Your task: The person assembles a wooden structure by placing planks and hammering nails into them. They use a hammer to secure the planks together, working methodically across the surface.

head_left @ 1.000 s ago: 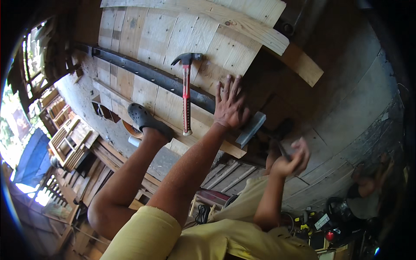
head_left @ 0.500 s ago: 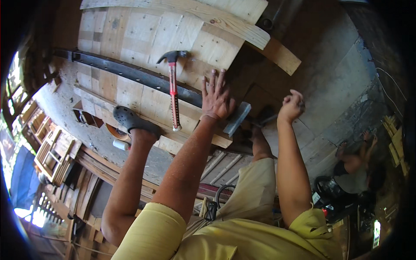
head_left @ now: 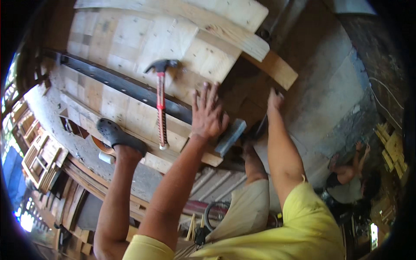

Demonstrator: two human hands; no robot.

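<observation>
My left hand [head_left: 209, 115] lies flat, fingers spread, on the near right part of a panel of joined wooden boards [head_left: 138, 41]. Its fingertips are beside the end of a long dark metal bar with holes [head_left: 125, 87] that lies across the panel. Left of the hand rests a claw hammer [head_left: 160, 93] with a red and black handle, its head over the far side of the bar. A short grey metal piece [head_left: 231, 138] sits just right of my left wrist. My right hand [head_left: 274, 102] is reached forward, fingers curled closed, near a projecting board end [head_left: 281, 76]; what it holds is unclear.
My left foot in a dark clog [head_left: 113, 132] stands on the panel's near edge. A loose plank [head_left: 236, 37] lies across the far side. Stacked wood frames [head_left: 41, 162] are at the left. Another person [head_left: 346, 177] crouches at the right beside wood scraps [head_left: 392, 149].
My right hand has moved forward and left, toward the projecting board end. My left hand stays spread on the panel. The whole view has shifted slightly.
</observation>
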